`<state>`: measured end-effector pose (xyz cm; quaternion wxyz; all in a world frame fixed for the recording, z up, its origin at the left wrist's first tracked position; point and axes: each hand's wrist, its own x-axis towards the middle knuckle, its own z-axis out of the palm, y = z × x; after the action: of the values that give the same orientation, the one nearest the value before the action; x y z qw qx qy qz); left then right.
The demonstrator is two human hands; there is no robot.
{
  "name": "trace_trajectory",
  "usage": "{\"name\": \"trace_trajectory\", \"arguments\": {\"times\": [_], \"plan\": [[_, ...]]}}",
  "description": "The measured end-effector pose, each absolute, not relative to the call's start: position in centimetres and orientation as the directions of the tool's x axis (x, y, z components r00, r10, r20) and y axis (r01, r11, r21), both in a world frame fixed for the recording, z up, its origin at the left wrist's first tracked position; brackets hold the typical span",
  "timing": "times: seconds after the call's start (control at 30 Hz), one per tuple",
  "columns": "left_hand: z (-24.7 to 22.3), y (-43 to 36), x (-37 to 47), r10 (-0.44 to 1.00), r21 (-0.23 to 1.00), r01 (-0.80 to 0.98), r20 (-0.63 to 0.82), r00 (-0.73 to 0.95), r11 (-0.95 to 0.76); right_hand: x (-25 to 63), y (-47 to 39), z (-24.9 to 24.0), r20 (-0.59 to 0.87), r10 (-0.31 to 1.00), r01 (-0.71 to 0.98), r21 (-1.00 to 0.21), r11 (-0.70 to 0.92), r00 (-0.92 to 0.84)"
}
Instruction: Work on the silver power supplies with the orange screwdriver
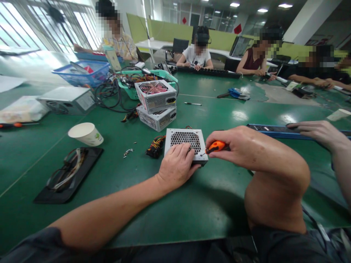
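Note:
A grey metal power supply box (184,136) with a honeycomb grille lies on the green table. My left hand (177,162) rests on its near side, fingers over the grille and thumb along the front edge, gripping it. My right hand (226,144) is closed round an orange and black screwdriver (217,146), whose tip meets the box's near right corner. Bundled black, yellow and red cables (155,147) lie against the box's left side. Several small screws (128,152) are scattered further left.
Two stacked power supplies (157,96) stand behind the box. To the left are a paper cup (86,134) and a black tray with glasses (68,175). A co-worker's hand (315,131) touches a blue-black strip (270,130) at right. Baskets and other people are beyond.

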<state>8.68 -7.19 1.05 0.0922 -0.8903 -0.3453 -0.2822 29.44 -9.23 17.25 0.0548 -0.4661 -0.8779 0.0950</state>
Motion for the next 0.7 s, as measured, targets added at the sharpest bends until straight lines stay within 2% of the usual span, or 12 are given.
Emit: {"name": "trace_trajectory", "arguments": {"times": [0.17, 0.47, 0.6, 0.7], "plan": [[1.1, -7.2, 8.7, 0.553, 0.021, 0.665, 0.577, 0.602, -0.746, 29.8, -9.4, 17.6, -0.005, 0.808, 0.787, -0.231, 0.572, -0.589], [1.0, -7.0, 8.6, 0.542, 0.006, 0.658, 0.573, 0.615, -0.753, 29.9, -9.1, 17.3, 0.023, 0.843, 0.82, -0.22, 0.529, -0.537], [1.0, -6.9, 8.5, 0.527, -0.014, 0.65, 0.572, 0.628, -0.759, 30.2, -9.0, 17.2, 0.156, 0.88, 0.836, -0.277, 0.474, -0.448], [1.0, -6.8, 8.4, 0.511, -0.029, 0.64, 0.574, 0.64, -0.768, 30.2, -8.1, 16.7, 0.376, 0.883, 0.822, -0.38, 0.424, -0.282]]}}
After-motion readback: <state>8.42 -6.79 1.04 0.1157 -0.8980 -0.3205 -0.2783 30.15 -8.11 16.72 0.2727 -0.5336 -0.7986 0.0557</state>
